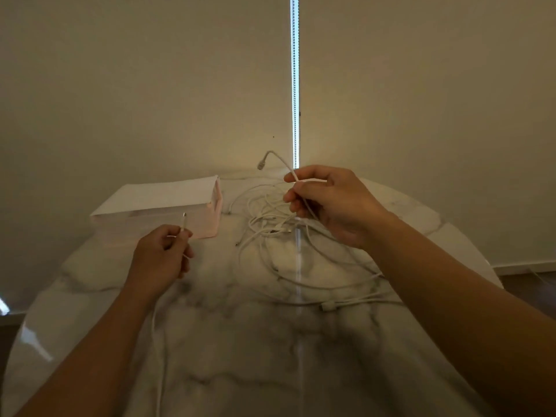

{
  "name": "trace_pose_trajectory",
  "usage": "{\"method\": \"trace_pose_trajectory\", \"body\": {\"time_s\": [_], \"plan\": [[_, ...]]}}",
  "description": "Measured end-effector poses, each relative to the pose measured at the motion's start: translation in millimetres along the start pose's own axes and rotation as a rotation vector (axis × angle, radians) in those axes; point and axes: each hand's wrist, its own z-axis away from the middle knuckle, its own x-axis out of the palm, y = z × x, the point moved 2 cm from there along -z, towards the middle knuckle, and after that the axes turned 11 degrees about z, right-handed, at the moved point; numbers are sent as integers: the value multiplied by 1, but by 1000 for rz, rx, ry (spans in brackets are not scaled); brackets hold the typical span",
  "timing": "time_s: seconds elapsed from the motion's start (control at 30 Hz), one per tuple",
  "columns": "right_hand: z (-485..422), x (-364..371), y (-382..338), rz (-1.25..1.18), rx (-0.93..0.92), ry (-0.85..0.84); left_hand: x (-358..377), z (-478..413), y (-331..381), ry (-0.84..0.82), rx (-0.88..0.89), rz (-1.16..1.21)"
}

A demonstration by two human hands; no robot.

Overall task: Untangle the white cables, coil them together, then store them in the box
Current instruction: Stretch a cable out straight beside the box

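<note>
A tangle of white cables [270, 224] lies on the round marble table [240, 341], right of centre. My right hand [328, 203] is raised over the tangle and pinches one white cable, whose plug end [261, 165] curves up and left above the fingers. My left hand [164, 257] is closed on another white cable end [184, 221] that points upward; the rest of that cable trails down under my left forearm. A white and pink box [162, 206] sits at the table's far left, just beyond my left hand, with its lid standing open.
A cable connector [328, 307] lies on the marble under my right forearm. Beige roller blinds hang behind the table, with a bright vertical gap [294, 85] between them. The table's edge curves away on both sides.
</note>
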Motion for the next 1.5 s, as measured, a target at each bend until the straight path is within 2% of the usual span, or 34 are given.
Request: {"method": "trace_pose_trajectory", "body": {"time_s": [0.1, 0.27, 0.43, 0.53, 0.8, 1.03, 1.33, 1.5], "plan": [[8, 22, -1, -48, 13, -90, -3, 1, 7, -13, -76, 163], [15, 57, 17, -48, 108, -145, -2, 0, 6, -89, -296, 485], [23, 81, 29, -10, 74, -190, 5, 3, 3, -179, -484, 706], [27, 92, 35, 59, 71, -244, 7, 6, 5, -166, -511, 755], [32, 113, 50, 433, -87, -328, 10, 7, 4, -118, -551, 819], [30, 113, 56, 469, -43, -327, 9, 6, 3, -178, -582, 889], [26, 112, 56, 588, -128, -256, 9, 8, 4, -233, -610, 932], [27, 112, 57, 845, -200, -316, 11, 8, 2, -237, -626, 958]]}}
